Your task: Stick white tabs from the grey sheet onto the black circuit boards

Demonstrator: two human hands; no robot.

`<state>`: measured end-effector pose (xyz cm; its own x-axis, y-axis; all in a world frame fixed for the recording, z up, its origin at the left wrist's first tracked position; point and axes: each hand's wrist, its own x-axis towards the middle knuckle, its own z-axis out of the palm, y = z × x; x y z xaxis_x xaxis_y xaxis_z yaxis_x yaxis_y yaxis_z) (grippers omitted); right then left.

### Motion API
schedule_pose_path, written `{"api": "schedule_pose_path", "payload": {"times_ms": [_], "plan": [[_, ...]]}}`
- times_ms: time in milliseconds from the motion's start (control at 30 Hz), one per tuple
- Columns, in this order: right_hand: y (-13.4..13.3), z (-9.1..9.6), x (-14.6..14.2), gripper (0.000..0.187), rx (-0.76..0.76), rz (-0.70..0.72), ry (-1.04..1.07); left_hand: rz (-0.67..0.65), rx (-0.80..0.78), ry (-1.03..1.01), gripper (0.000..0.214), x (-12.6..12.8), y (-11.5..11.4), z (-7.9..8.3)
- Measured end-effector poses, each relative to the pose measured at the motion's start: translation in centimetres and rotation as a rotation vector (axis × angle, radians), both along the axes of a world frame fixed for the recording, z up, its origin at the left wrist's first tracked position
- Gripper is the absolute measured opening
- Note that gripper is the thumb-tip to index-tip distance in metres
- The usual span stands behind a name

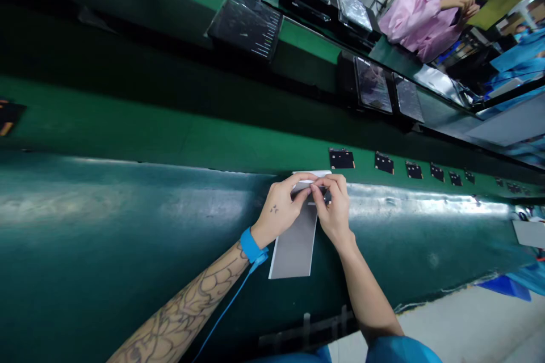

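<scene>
A flat grey rectangular panel [294, 249] lies on the dark green work surface [128, 227], its long side pointing away from me. Both hands meet at its far end. My left hand [279, 210], with a blue strap on the wrist, has its fingers curled over the panel's top edge. My right hand [334, 207] pinches the same end with thumb and fingers pressed together. A small dark part shows between the fingertips, too small to name.
A row of small black square parts [341, 159] lies along the green belt just beyond my hands. Dark trays with screens [247, 22] stand on the upper level. A person in a pink coat [419, 14] works at the far right.
</scene>
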<state>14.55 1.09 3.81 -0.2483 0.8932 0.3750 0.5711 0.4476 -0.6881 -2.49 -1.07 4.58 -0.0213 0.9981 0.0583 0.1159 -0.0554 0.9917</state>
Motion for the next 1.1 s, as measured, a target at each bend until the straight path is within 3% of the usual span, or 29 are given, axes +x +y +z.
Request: {"api": "schedule_pose_path", "payload": {"times_ms": [367, 700, 800, 933, 1033, 1100], "plan": [[-0.3, -0.1, -0.1, 0.013, 0.194, -0.011, -0.035, 0.010, -0.020, 0.014, 0.034, 0.0, 0.0, -0.2], [-0.3, 0.5, -0.1, 0.007, -0.022, 0.004, 0.030, 0.028, -0.034, 0.038, 0.030, 0.0, 0.0, -0.6], [2.4, 1.4, 2.7, 0.012, -0.107, 0.001, 0.095, 0.052, -0.042, 0.055, 0.028, -0.1, 0.0, -1.1], [10.2, 1.4, 10.4, 0.029, -0.258, -0.005, 0.073, 0.054, -0.057, 0.071, 0.028, -0.4, 0.1, -1.2], [15.5, 0.8, 15.6, 0.042, -0.347, -0.033, -0.045, 0.029, -0.087, 0.097, 0.029, -0.6, 0.0, -1.0], [17.7, 0.3, 17.4, 0.046, -0.406, 0.004, -0.134, 0.018, -0.107, 0.112, 0.029, -0.6, -0.1, -0.9]]}}
